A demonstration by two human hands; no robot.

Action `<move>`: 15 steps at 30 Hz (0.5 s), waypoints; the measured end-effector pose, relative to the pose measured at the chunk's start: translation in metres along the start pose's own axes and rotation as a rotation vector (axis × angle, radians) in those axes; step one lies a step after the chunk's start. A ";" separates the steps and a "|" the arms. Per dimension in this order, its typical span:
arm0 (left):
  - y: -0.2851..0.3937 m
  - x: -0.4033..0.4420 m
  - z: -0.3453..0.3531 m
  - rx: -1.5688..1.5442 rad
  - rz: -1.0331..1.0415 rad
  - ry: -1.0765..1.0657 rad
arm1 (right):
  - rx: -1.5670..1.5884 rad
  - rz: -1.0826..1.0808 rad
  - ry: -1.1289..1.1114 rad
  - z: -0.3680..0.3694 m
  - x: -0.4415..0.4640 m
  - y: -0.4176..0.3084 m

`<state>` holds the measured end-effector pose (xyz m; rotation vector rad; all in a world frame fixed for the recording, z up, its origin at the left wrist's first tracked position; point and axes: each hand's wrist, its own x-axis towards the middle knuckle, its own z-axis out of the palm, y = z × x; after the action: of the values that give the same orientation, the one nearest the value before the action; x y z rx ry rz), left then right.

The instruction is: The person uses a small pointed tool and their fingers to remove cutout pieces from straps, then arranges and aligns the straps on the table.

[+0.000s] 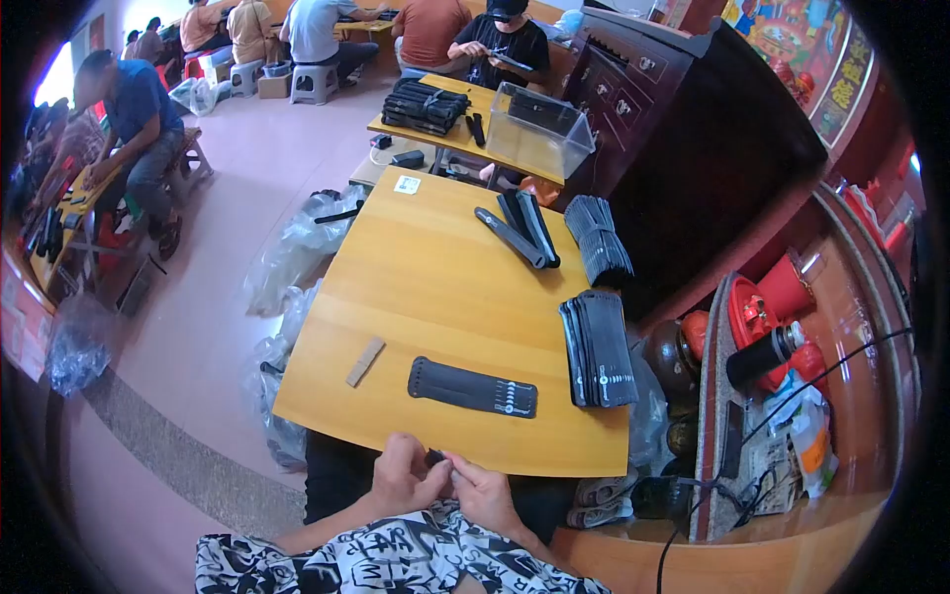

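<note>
Close to my lap, at the front edge of the table, my left hand (404,477) and my right hand (483,497) are together, fingers pinched. Between their fingertips shows a small dark piece (435,457); its kind is mostly hidden by the fingers. Just beyond them a flat black strip (465,386) with white print on its right end and a scalloped left end lies on the wooden table (445,287). To its left is a short brown strip (366,362), resting at a slant.
A stack of printed dark strips (600,351) and a banded bundle (599,240) line the right edge. Folded dark pieces (515,236) lie farther back. Beyond stand a clear plastic bin (539,134) and a black pile (426,106) near a seated person. Plastic bags (297,257) hang left.
</note>
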<state>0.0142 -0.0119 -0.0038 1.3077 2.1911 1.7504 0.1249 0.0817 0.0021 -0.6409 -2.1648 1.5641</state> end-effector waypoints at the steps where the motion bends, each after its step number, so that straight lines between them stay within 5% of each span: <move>1: 0.001 0.001 -0.001 0.024 0.009 -0.036 | -0.031 -0.012 -0.004 0.000 0.001 -0.003; 9: -0.004 0.014 -0.010 0.090 0.259 -0.082 | -0.034 -0.211 0.020 0.005 0.014 -0.008; 10: -0.001 0.016 -0.013 0.079 0.285 -0.089 | 0.103 0.133 -0.112 -0.002 0.009 -0.014; 13: -0.003 0.014 -0.016 0.044 0.296 -0.141 | 0.180 0.108 -0.250 -0.014 0.013 -0.015; 15: -0.002 0.019 -0.017 -0.110 0.274 -0.108 | 0.441 0.353 -0.230 -0.013 0.012 -0.027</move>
<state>-0.0079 -0.0126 0.0091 1.6982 1.9055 1.8067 0.1186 0.0919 0.0326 -0.7501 -1.8199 2.3128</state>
